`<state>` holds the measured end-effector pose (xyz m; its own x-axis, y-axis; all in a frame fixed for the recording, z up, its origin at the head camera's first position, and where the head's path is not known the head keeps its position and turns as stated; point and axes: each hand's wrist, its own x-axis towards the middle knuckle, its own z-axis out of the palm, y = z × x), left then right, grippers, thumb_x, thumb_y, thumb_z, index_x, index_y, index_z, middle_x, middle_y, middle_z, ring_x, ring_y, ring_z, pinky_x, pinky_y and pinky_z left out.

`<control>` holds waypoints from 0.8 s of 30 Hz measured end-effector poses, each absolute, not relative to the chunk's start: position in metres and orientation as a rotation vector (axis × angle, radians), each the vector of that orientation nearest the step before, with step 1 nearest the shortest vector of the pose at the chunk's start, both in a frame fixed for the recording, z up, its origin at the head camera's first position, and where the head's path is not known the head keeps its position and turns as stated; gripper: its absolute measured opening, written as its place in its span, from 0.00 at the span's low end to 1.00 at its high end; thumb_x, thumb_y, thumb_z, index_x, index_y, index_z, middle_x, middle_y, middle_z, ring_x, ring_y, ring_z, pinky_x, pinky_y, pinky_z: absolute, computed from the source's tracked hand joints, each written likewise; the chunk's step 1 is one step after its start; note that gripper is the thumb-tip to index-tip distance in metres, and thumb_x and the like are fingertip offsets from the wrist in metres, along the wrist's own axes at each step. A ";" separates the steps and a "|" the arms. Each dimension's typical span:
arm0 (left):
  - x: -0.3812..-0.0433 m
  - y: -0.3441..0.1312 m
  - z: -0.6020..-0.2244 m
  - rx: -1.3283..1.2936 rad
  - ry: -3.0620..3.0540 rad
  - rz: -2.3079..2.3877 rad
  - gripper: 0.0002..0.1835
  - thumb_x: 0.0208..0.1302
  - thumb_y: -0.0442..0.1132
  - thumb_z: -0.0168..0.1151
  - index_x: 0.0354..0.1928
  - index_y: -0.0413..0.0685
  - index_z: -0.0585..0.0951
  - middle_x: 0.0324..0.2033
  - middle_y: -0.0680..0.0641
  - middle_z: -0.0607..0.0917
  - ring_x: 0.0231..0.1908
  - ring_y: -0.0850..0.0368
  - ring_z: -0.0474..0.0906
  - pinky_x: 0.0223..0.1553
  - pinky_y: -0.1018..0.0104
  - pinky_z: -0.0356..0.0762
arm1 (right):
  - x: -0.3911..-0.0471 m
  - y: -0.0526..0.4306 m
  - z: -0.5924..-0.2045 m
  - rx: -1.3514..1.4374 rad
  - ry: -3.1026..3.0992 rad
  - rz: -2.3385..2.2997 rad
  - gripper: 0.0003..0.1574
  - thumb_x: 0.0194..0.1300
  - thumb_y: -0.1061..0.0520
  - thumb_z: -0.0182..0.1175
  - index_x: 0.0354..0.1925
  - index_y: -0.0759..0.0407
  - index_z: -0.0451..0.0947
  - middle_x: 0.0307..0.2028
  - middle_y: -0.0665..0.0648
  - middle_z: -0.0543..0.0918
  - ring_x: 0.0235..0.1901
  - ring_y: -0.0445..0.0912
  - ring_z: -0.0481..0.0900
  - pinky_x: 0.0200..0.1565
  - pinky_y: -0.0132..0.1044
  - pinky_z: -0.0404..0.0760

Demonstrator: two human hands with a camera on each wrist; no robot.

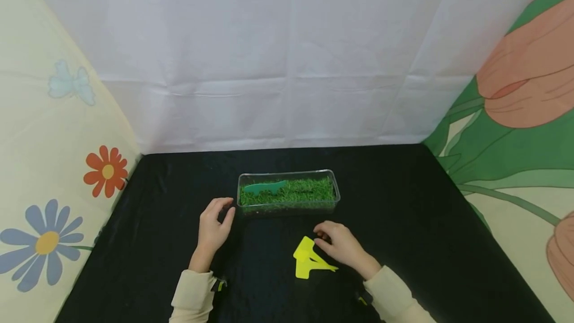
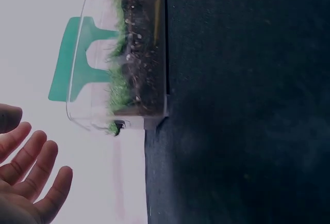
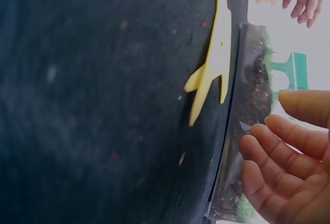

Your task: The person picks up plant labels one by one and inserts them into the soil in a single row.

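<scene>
A clear plastic box (image 1: 288, 206) of grass and soil (image 2: 139, 64) stands on the black cloth. Green T-shaped plant labels (image 1: 264, 188) stick up from the grass in its left half, their stems going down into it in the left wrist view. Just off the box's left front corner, my left hand (image 1: 216, 226) holds nothing, thumb and fingers apart. My right hand (image 1: 343, 245) hovers empty beside the yellow plant labels (image 1: 303, 268), its fingers loosely bent. Those labels lie overlapping in a small pile in front of the box, pointed stems towards the right.
Black cloth (image 1: 179, 178) covers the table. A white sheet (image 1: 287, 64) hangs behind it, and flower-printed cloths (image 1: 45, 163) flank both sides. Small crumbs (image 3: 181, 158) lie on the cloth near the yellow labels.
</scene>
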<state>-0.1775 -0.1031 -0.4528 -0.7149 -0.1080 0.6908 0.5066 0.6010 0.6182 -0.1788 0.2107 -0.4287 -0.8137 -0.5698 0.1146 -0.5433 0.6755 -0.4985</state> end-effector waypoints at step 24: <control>-0.167 -0.114 -0.467 -0.223 -2.114 -1.123 0.10 0.49 0.22 0.63 0.36 0.32 0.80 0.31 0.41 0.80 0.32 0.51 0.77 0.29 0.57 0.74 | -0.196 0.202 -0.436 -1.046 2.731 -0.450 0.19 0.53 0.56 0.66 0.43 0.64 0.78 0.36 0.54 0.76 0.34 0.47 0.76 0.33 0.36 0.76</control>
<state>-0.1671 -0.1143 -0.4666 -0.7255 -0.1723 0.6663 0.4557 0.6053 0.6527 -0.1959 0.2022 -0.4365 -0.7356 -0.6747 -0.0610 -0.6194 0.7063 -0.3428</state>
